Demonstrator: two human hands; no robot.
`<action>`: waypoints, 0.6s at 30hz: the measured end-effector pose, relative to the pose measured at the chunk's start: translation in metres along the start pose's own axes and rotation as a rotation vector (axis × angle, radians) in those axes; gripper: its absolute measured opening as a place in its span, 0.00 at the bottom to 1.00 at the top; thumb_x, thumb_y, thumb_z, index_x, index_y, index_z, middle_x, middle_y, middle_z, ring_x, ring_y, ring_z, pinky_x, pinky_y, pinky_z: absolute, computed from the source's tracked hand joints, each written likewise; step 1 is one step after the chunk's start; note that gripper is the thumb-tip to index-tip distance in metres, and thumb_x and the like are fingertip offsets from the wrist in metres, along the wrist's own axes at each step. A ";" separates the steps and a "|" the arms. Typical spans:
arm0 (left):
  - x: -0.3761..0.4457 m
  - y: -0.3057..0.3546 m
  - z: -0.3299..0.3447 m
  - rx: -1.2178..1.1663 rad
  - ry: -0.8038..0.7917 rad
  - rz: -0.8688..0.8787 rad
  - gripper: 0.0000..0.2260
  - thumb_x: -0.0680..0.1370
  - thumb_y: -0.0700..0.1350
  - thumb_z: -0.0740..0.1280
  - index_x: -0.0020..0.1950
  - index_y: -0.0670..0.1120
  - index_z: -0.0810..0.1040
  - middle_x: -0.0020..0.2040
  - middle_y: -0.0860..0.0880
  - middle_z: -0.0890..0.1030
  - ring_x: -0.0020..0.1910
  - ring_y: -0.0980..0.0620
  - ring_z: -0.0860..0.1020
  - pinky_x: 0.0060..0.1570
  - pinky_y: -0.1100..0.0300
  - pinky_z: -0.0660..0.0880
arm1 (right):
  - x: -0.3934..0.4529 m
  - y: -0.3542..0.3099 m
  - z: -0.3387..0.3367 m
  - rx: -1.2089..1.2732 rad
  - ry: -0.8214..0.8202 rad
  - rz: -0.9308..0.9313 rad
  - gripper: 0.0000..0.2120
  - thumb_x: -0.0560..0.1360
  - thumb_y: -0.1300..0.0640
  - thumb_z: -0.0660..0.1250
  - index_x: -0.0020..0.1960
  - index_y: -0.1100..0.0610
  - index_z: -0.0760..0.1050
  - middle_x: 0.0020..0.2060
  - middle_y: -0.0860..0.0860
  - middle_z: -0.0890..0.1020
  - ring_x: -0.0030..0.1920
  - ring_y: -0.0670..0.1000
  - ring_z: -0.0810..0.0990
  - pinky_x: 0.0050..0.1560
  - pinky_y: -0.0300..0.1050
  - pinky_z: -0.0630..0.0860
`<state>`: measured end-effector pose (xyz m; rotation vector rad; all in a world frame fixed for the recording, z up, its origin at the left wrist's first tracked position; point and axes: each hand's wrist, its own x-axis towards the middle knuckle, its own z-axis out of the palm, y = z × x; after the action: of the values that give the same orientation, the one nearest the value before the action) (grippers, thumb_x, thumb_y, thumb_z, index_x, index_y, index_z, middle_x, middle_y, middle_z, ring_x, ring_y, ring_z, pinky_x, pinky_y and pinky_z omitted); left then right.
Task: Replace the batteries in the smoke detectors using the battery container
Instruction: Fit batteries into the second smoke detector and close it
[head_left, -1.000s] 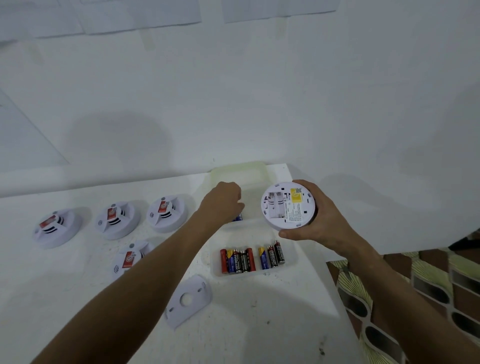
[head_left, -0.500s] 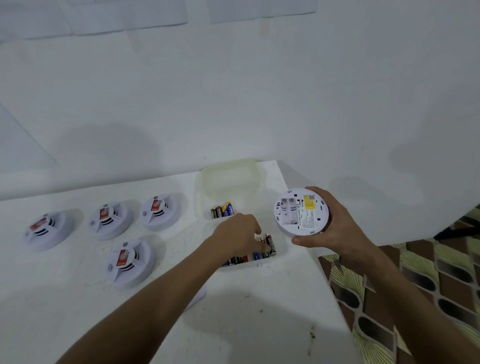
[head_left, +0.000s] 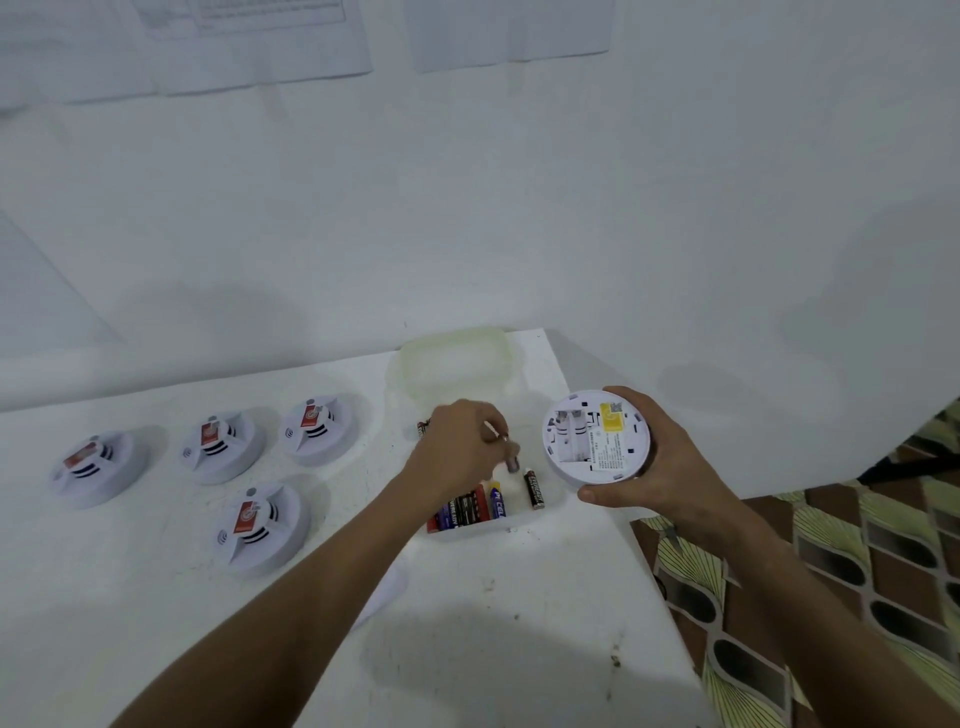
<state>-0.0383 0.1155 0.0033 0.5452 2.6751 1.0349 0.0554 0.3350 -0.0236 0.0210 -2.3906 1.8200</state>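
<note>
Two empty slots show in the back of the detector (head_left: 596, 435), which the right hand (head_left: 657, 465) grips by its rim, tilted up beside the container (head_left: 550, 512). The left hand (head_left: 460, 453) hangs over the container, fingers curled and pinching what looks like a blurred battery (head_left: 512, 458); more batteries (head_left: 467, 510) lie below. Best lift it clear, check the plus end against the slot markings, then seat it spring-end first. Four detectors (head_left: 258, 525) wait further left.
</note>
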 end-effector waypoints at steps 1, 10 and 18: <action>-0.002 0.006 -0.006 -0.052 0.101 0.027 0.05 0.74 0.46 0.72 0.48 0.46 0.80 0.38 0.54 0.84 0.29 0.53 0.82 0.29 0.65 0.75 | 0.000 -0.001 0.001 0.001 -0.002 -0.001 0.43 0.57 0.68 0.83 0.67 0.50 0.70 0.57 0.42 0.80 0.59 0.44 0.78 0.52 0.37 0.78; -0.023 0.046 -0.019 -0.137 0.186 0.220 0.10 0.74 0.48 0.73 0.54 0.48 0.83 0.44 0.53 0.85 0.38 0.58 0.81 0.43 0.68 0.76 | 0.009 -0.011 0.013 -0.024 -0.028 -0.067 0.42 0.55 0.66 0.83 0.63 0.49 0.70 0.53 0.38 0.80 0.55 0.41 0.79 0.49 0.31 0.76; -0.015 0.039 -0.015 -0.151 0.183 0.178 0.11 0.74 0.50 0.73 0.54 0.49 0.80 0.44 0.54 0.84 0.36 0.60 0.80 0.38 0.71 0.75 | 0.011 -0.013 0.019 -0.028 -0.048 -0.103 0.43 0.55 0.63 0.82 0.66 0.56 0.68 0.56 0.48 0.79 0.55 0.42 0.79 0.50 0.31 0.76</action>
<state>-0.0196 0.1275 0.0419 0.6999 2.7104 1.3855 0.0441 0.3145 -0.0152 0.1840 -2.3987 1.7596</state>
